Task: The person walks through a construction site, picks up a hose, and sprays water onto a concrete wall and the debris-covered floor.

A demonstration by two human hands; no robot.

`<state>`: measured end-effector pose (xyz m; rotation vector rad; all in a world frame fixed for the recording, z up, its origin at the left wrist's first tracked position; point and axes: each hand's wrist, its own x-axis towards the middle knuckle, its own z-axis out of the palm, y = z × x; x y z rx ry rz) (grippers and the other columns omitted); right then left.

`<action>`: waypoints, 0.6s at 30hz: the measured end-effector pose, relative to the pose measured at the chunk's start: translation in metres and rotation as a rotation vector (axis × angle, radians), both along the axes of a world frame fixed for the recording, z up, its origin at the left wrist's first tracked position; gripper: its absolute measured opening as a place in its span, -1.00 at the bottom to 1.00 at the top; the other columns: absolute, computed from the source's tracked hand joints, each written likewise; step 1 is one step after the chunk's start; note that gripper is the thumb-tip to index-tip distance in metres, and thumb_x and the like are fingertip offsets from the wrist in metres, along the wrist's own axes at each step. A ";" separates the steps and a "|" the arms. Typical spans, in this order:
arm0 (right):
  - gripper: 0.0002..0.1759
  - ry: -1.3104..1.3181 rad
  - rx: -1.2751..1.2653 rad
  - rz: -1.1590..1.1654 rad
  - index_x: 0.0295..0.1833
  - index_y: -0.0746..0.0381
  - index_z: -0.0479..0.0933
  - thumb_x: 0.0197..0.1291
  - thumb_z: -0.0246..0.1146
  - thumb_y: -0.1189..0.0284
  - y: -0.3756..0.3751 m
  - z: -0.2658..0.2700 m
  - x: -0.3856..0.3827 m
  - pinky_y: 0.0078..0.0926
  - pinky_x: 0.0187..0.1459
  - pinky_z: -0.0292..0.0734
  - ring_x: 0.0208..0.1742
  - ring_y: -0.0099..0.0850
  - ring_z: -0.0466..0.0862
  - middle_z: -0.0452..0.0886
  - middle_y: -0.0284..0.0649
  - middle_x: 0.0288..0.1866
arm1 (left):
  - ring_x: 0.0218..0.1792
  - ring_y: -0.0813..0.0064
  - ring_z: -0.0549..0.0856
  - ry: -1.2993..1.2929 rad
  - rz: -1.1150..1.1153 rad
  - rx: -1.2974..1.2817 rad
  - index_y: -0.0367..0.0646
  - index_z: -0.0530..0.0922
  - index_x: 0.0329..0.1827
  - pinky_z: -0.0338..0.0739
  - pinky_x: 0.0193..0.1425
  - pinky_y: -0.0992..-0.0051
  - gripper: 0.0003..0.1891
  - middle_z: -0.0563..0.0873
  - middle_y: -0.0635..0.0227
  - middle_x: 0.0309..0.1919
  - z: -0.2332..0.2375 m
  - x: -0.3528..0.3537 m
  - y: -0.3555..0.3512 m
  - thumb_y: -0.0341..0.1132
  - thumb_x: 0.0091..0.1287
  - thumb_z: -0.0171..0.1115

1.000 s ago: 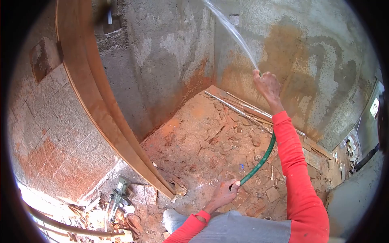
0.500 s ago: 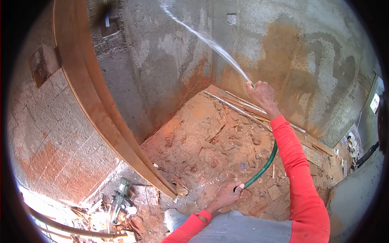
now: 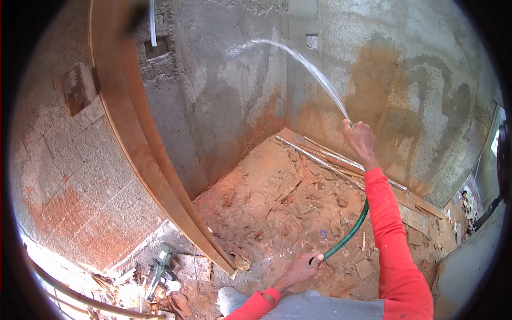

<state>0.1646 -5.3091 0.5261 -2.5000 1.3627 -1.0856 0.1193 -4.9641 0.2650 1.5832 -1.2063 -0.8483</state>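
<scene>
My right hand (image 3: 360, 140), raised in front of the wall, is wrapped round the end of a green hose (image 3: 348, 234). A stream of water (image 3: 314, 72) leaves the hose end, arcs up and left, and breaks up near the grey wall (image 3: 234, 101). Lower down, near my lap, my left hand (image 3: 303, 268) is closed round the same hose. Between the hands the hose curves over the dirt floor, partly hidden behind my right sleeve. Damp dark patches and orange stains mark the right wall (image 3: 421, 112).
Tall wooden boards (image 3: 144, 154) lean on the left beside a block wall (image 3: 96, 197). A green power tool (image 3: 161, 266) lies at the lower left. Long metal and wooden strips (image 3: 325, 162) lie along the right wall's foot. Rubble covers the floor (image 3: 250, 208).
The water stream has dropped from the top of the view into a lower, more curved arc. My right hand appears slightly lower and further right as the whole view has shifted.
</scene>
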 end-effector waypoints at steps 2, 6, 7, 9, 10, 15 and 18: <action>-0.24 -0.033 -0.022 0.008 -0.22 0.48 0.80 0.40 0.13 -0.10 0.009 0.009 0.001 0.18 0.05 0.69 -0.06 0.27 0.84 0.78 0.36 -0.22 | -0.34 0.43 0.66 0.015 0.006 0.003 -0.21 0.65 -0.12 0.58 -0.14 0.29 -0.62 0.71 0.29 -0.41 -0.003 -0.003 0.000 -0.09 0.74 0.07; -0.25 -0.015 -0.102 0.045 -0.28 0.48 0.79 0.40 0.14 -0.09 0.027 0.015 0.003 0.18 0.00 0.71 -0.13 0.28 0.84 0.76 0.37 -0.28 | -0.34 0.22 0.74 0.044 -0.005 -0.058 -0.20 0.68 -0.04 0.59 -0.15 0.16 -0.60 0.76 0.17 -0.39 -0.012 -0.005 -0.002 -0.04 0.72 0.07; -0.25 -0.002 -0.125 0.056 -0.29 0.48 0.79 0.40 0.14 -0.09 0.030 0.015 0.005 0.18 -0.02 0.72 -0.14 0.28 0.84 0.76 0.37 -0.29 | -0.34 0.28 0.71 0.032 -0.008 -0.057 -0.21 0.67 -0.05 0.59 -0.15 0.20 -0.60 0.74 0.21 -0.40 -0.011 -0.005 -0.003 -0.04 0.73 0.07; -0.26 0.030 -0.139 0.078 -0.30 0.48 0.79 0.39 0.15 -0.08 0.036 0.010 0.010 0.17 -0.03 0.73 -0.16 0.28 0.83 0.76 0.37 -0.31 | -0.35 0.40 0.66 0.012 -0.014 -0.051 -0.22 0.65 -0.07 0.58 -0.15 0.27 -0.60 0.71 0.28 -0.42 -0.010 -0.006 -0.001 -0.04 0.73 0.07; -0.26 0.046 -0.146 0.088 -0.31 0.48 0.79 0.39 0.15 -0.08 0.038 0.009 0.012 0.17 -0.04 0.73 -0.17 0.28 0.83 0.75 0.37 -0.32 | -0.35 0.39 0.66 0.008 -0.015 -0.045 -0.23 0.65 -0.08 0.58 -0.16 0.26 -0.60 0.71 0.27 -0.42 -0.008 -0.007 0.000 -0.04 0.73 0.07; -0.26 0.013 -0.148 0.095 -0.29 0.48 0.79 0.39 0.15 -0.08 0.039 0.010 0.016 0.16 -0.03 0.73 -0.16 0.28 0.83 0.76 0.36 -0.30 | -0.37 0.37 0.64 -0.016 -0.008 -0.035 -0.22 0.64 -0.12 0.55 -0.19 0.25 -0.59 0.68 0.25 -0.45 -0.008 -0.005 0.003 -0.04 0.73 0.08; -0.26 -0.097 -0.090 0.052 -0.28 0.47 0.79 0.40 0.13 -0.08 0.040 0.026 0.013 0.16 0.01 0.72 -0.13 0.29 0.83 0.77 0.35 -0.28 | -0.38 0.39 0.62 0.021 0.029 -0.051 -0.22 0.64 -0.14 0.54 -0.20 0.26 -0.58 0.65 0.25 -0.46 0.000 -0.003 0.009 -0.03 0.73 0.08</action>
